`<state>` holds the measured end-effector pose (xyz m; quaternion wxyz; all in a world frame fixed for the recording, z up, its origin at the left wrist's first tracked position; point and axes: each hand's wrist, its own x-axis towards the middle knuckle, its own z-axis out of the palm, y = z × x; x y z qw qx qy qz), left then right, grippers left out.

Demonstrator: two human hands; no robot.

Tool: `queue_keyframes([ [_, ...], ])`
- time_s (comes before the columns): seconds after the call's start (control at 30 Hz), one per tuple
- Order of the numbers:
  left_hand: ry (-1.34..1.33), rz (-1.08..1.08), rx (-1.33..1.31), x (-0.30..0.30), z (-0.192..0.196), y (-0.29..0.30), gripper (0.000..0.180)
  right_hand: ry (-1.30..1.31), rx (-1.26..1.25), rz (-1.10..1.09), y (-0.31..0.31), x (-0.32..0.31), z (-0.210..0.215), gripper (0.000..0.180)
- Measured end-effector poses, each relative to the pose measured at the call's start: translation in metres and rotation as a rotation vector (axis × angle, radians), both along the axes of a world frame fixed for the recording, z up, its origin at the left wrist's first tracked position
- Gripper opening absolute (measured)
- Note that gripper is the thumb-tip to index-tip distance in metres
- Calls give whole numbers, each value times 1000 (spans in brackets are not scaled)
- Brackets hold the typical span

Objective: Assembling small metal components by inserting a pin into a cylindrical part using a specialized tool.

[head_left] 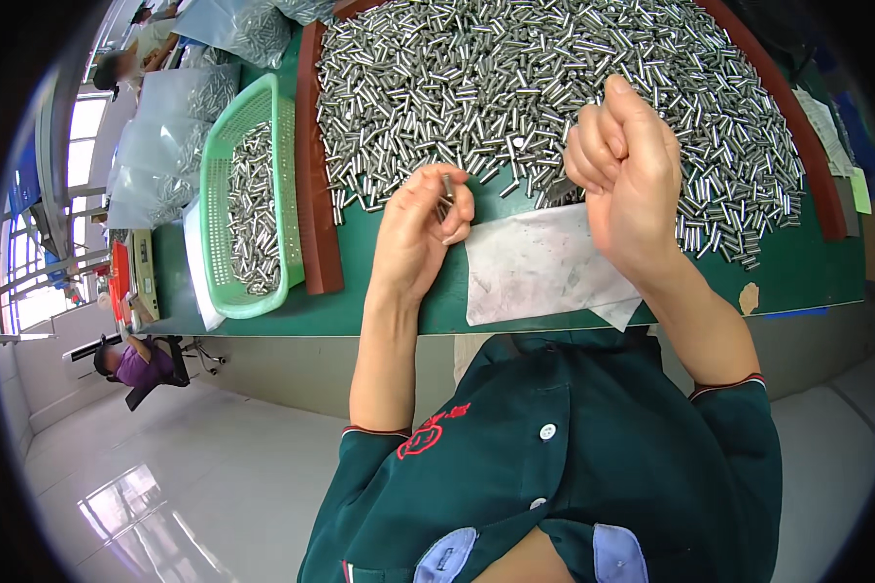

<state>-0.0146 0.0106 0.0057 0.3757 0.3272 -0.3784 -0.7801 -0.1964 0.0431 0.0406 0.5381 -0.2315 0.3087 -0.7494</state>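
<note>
A wide heap of short silvery metal pins lies on the green tabletop. At the heap's near edge my left hand is closed, its fingers curled round a metal pin; whether more pins sit in the palm is hidden. Over the right part of the heap, my right hand is raised with the thumb up and the fingers curled in. Its palm is turned away from view, so what it holds, if anything, does not show. A smudged white cloth lies between my forearms at the table's front.
Reddish-brown bars border the heap on the sides. To the left stands a light green plastic basket with pins in it, beside clear bags of pins. A yellow note is at the right. People sit farther off at left.
</note>
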Motion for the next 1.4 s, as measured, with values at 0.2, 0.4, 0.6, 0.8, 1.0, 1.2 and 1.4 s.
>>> queue_keyframes([
  [0.2,-495,44,-323,-11,2,2,15,5,0,-3,-2,0,-1,38],
  [0.4,-1090,13,-938,-34,2,4,14,-5,-7,4,-1,1,-1,38],
  [0.6,-1005,-1,-936,-34,0,4,8,1,-5,-10,-1,0,0,38],
  [0.8,95,-9,56,-3,-2,-4,11,-10,3,-6,0,0,-1,38],
  [1.0,-28,43,-37,1,-5,-2,7,-11,-22,10,0,1,0,38],
  [1.2,-249,23,-143,-5,-2,3,10,-15,-1,1,-1,2,-2,38],
  [1.4,-40,-53,-79,0,-7,1,14,-15,-16,6,-1,1,-2,38],
])
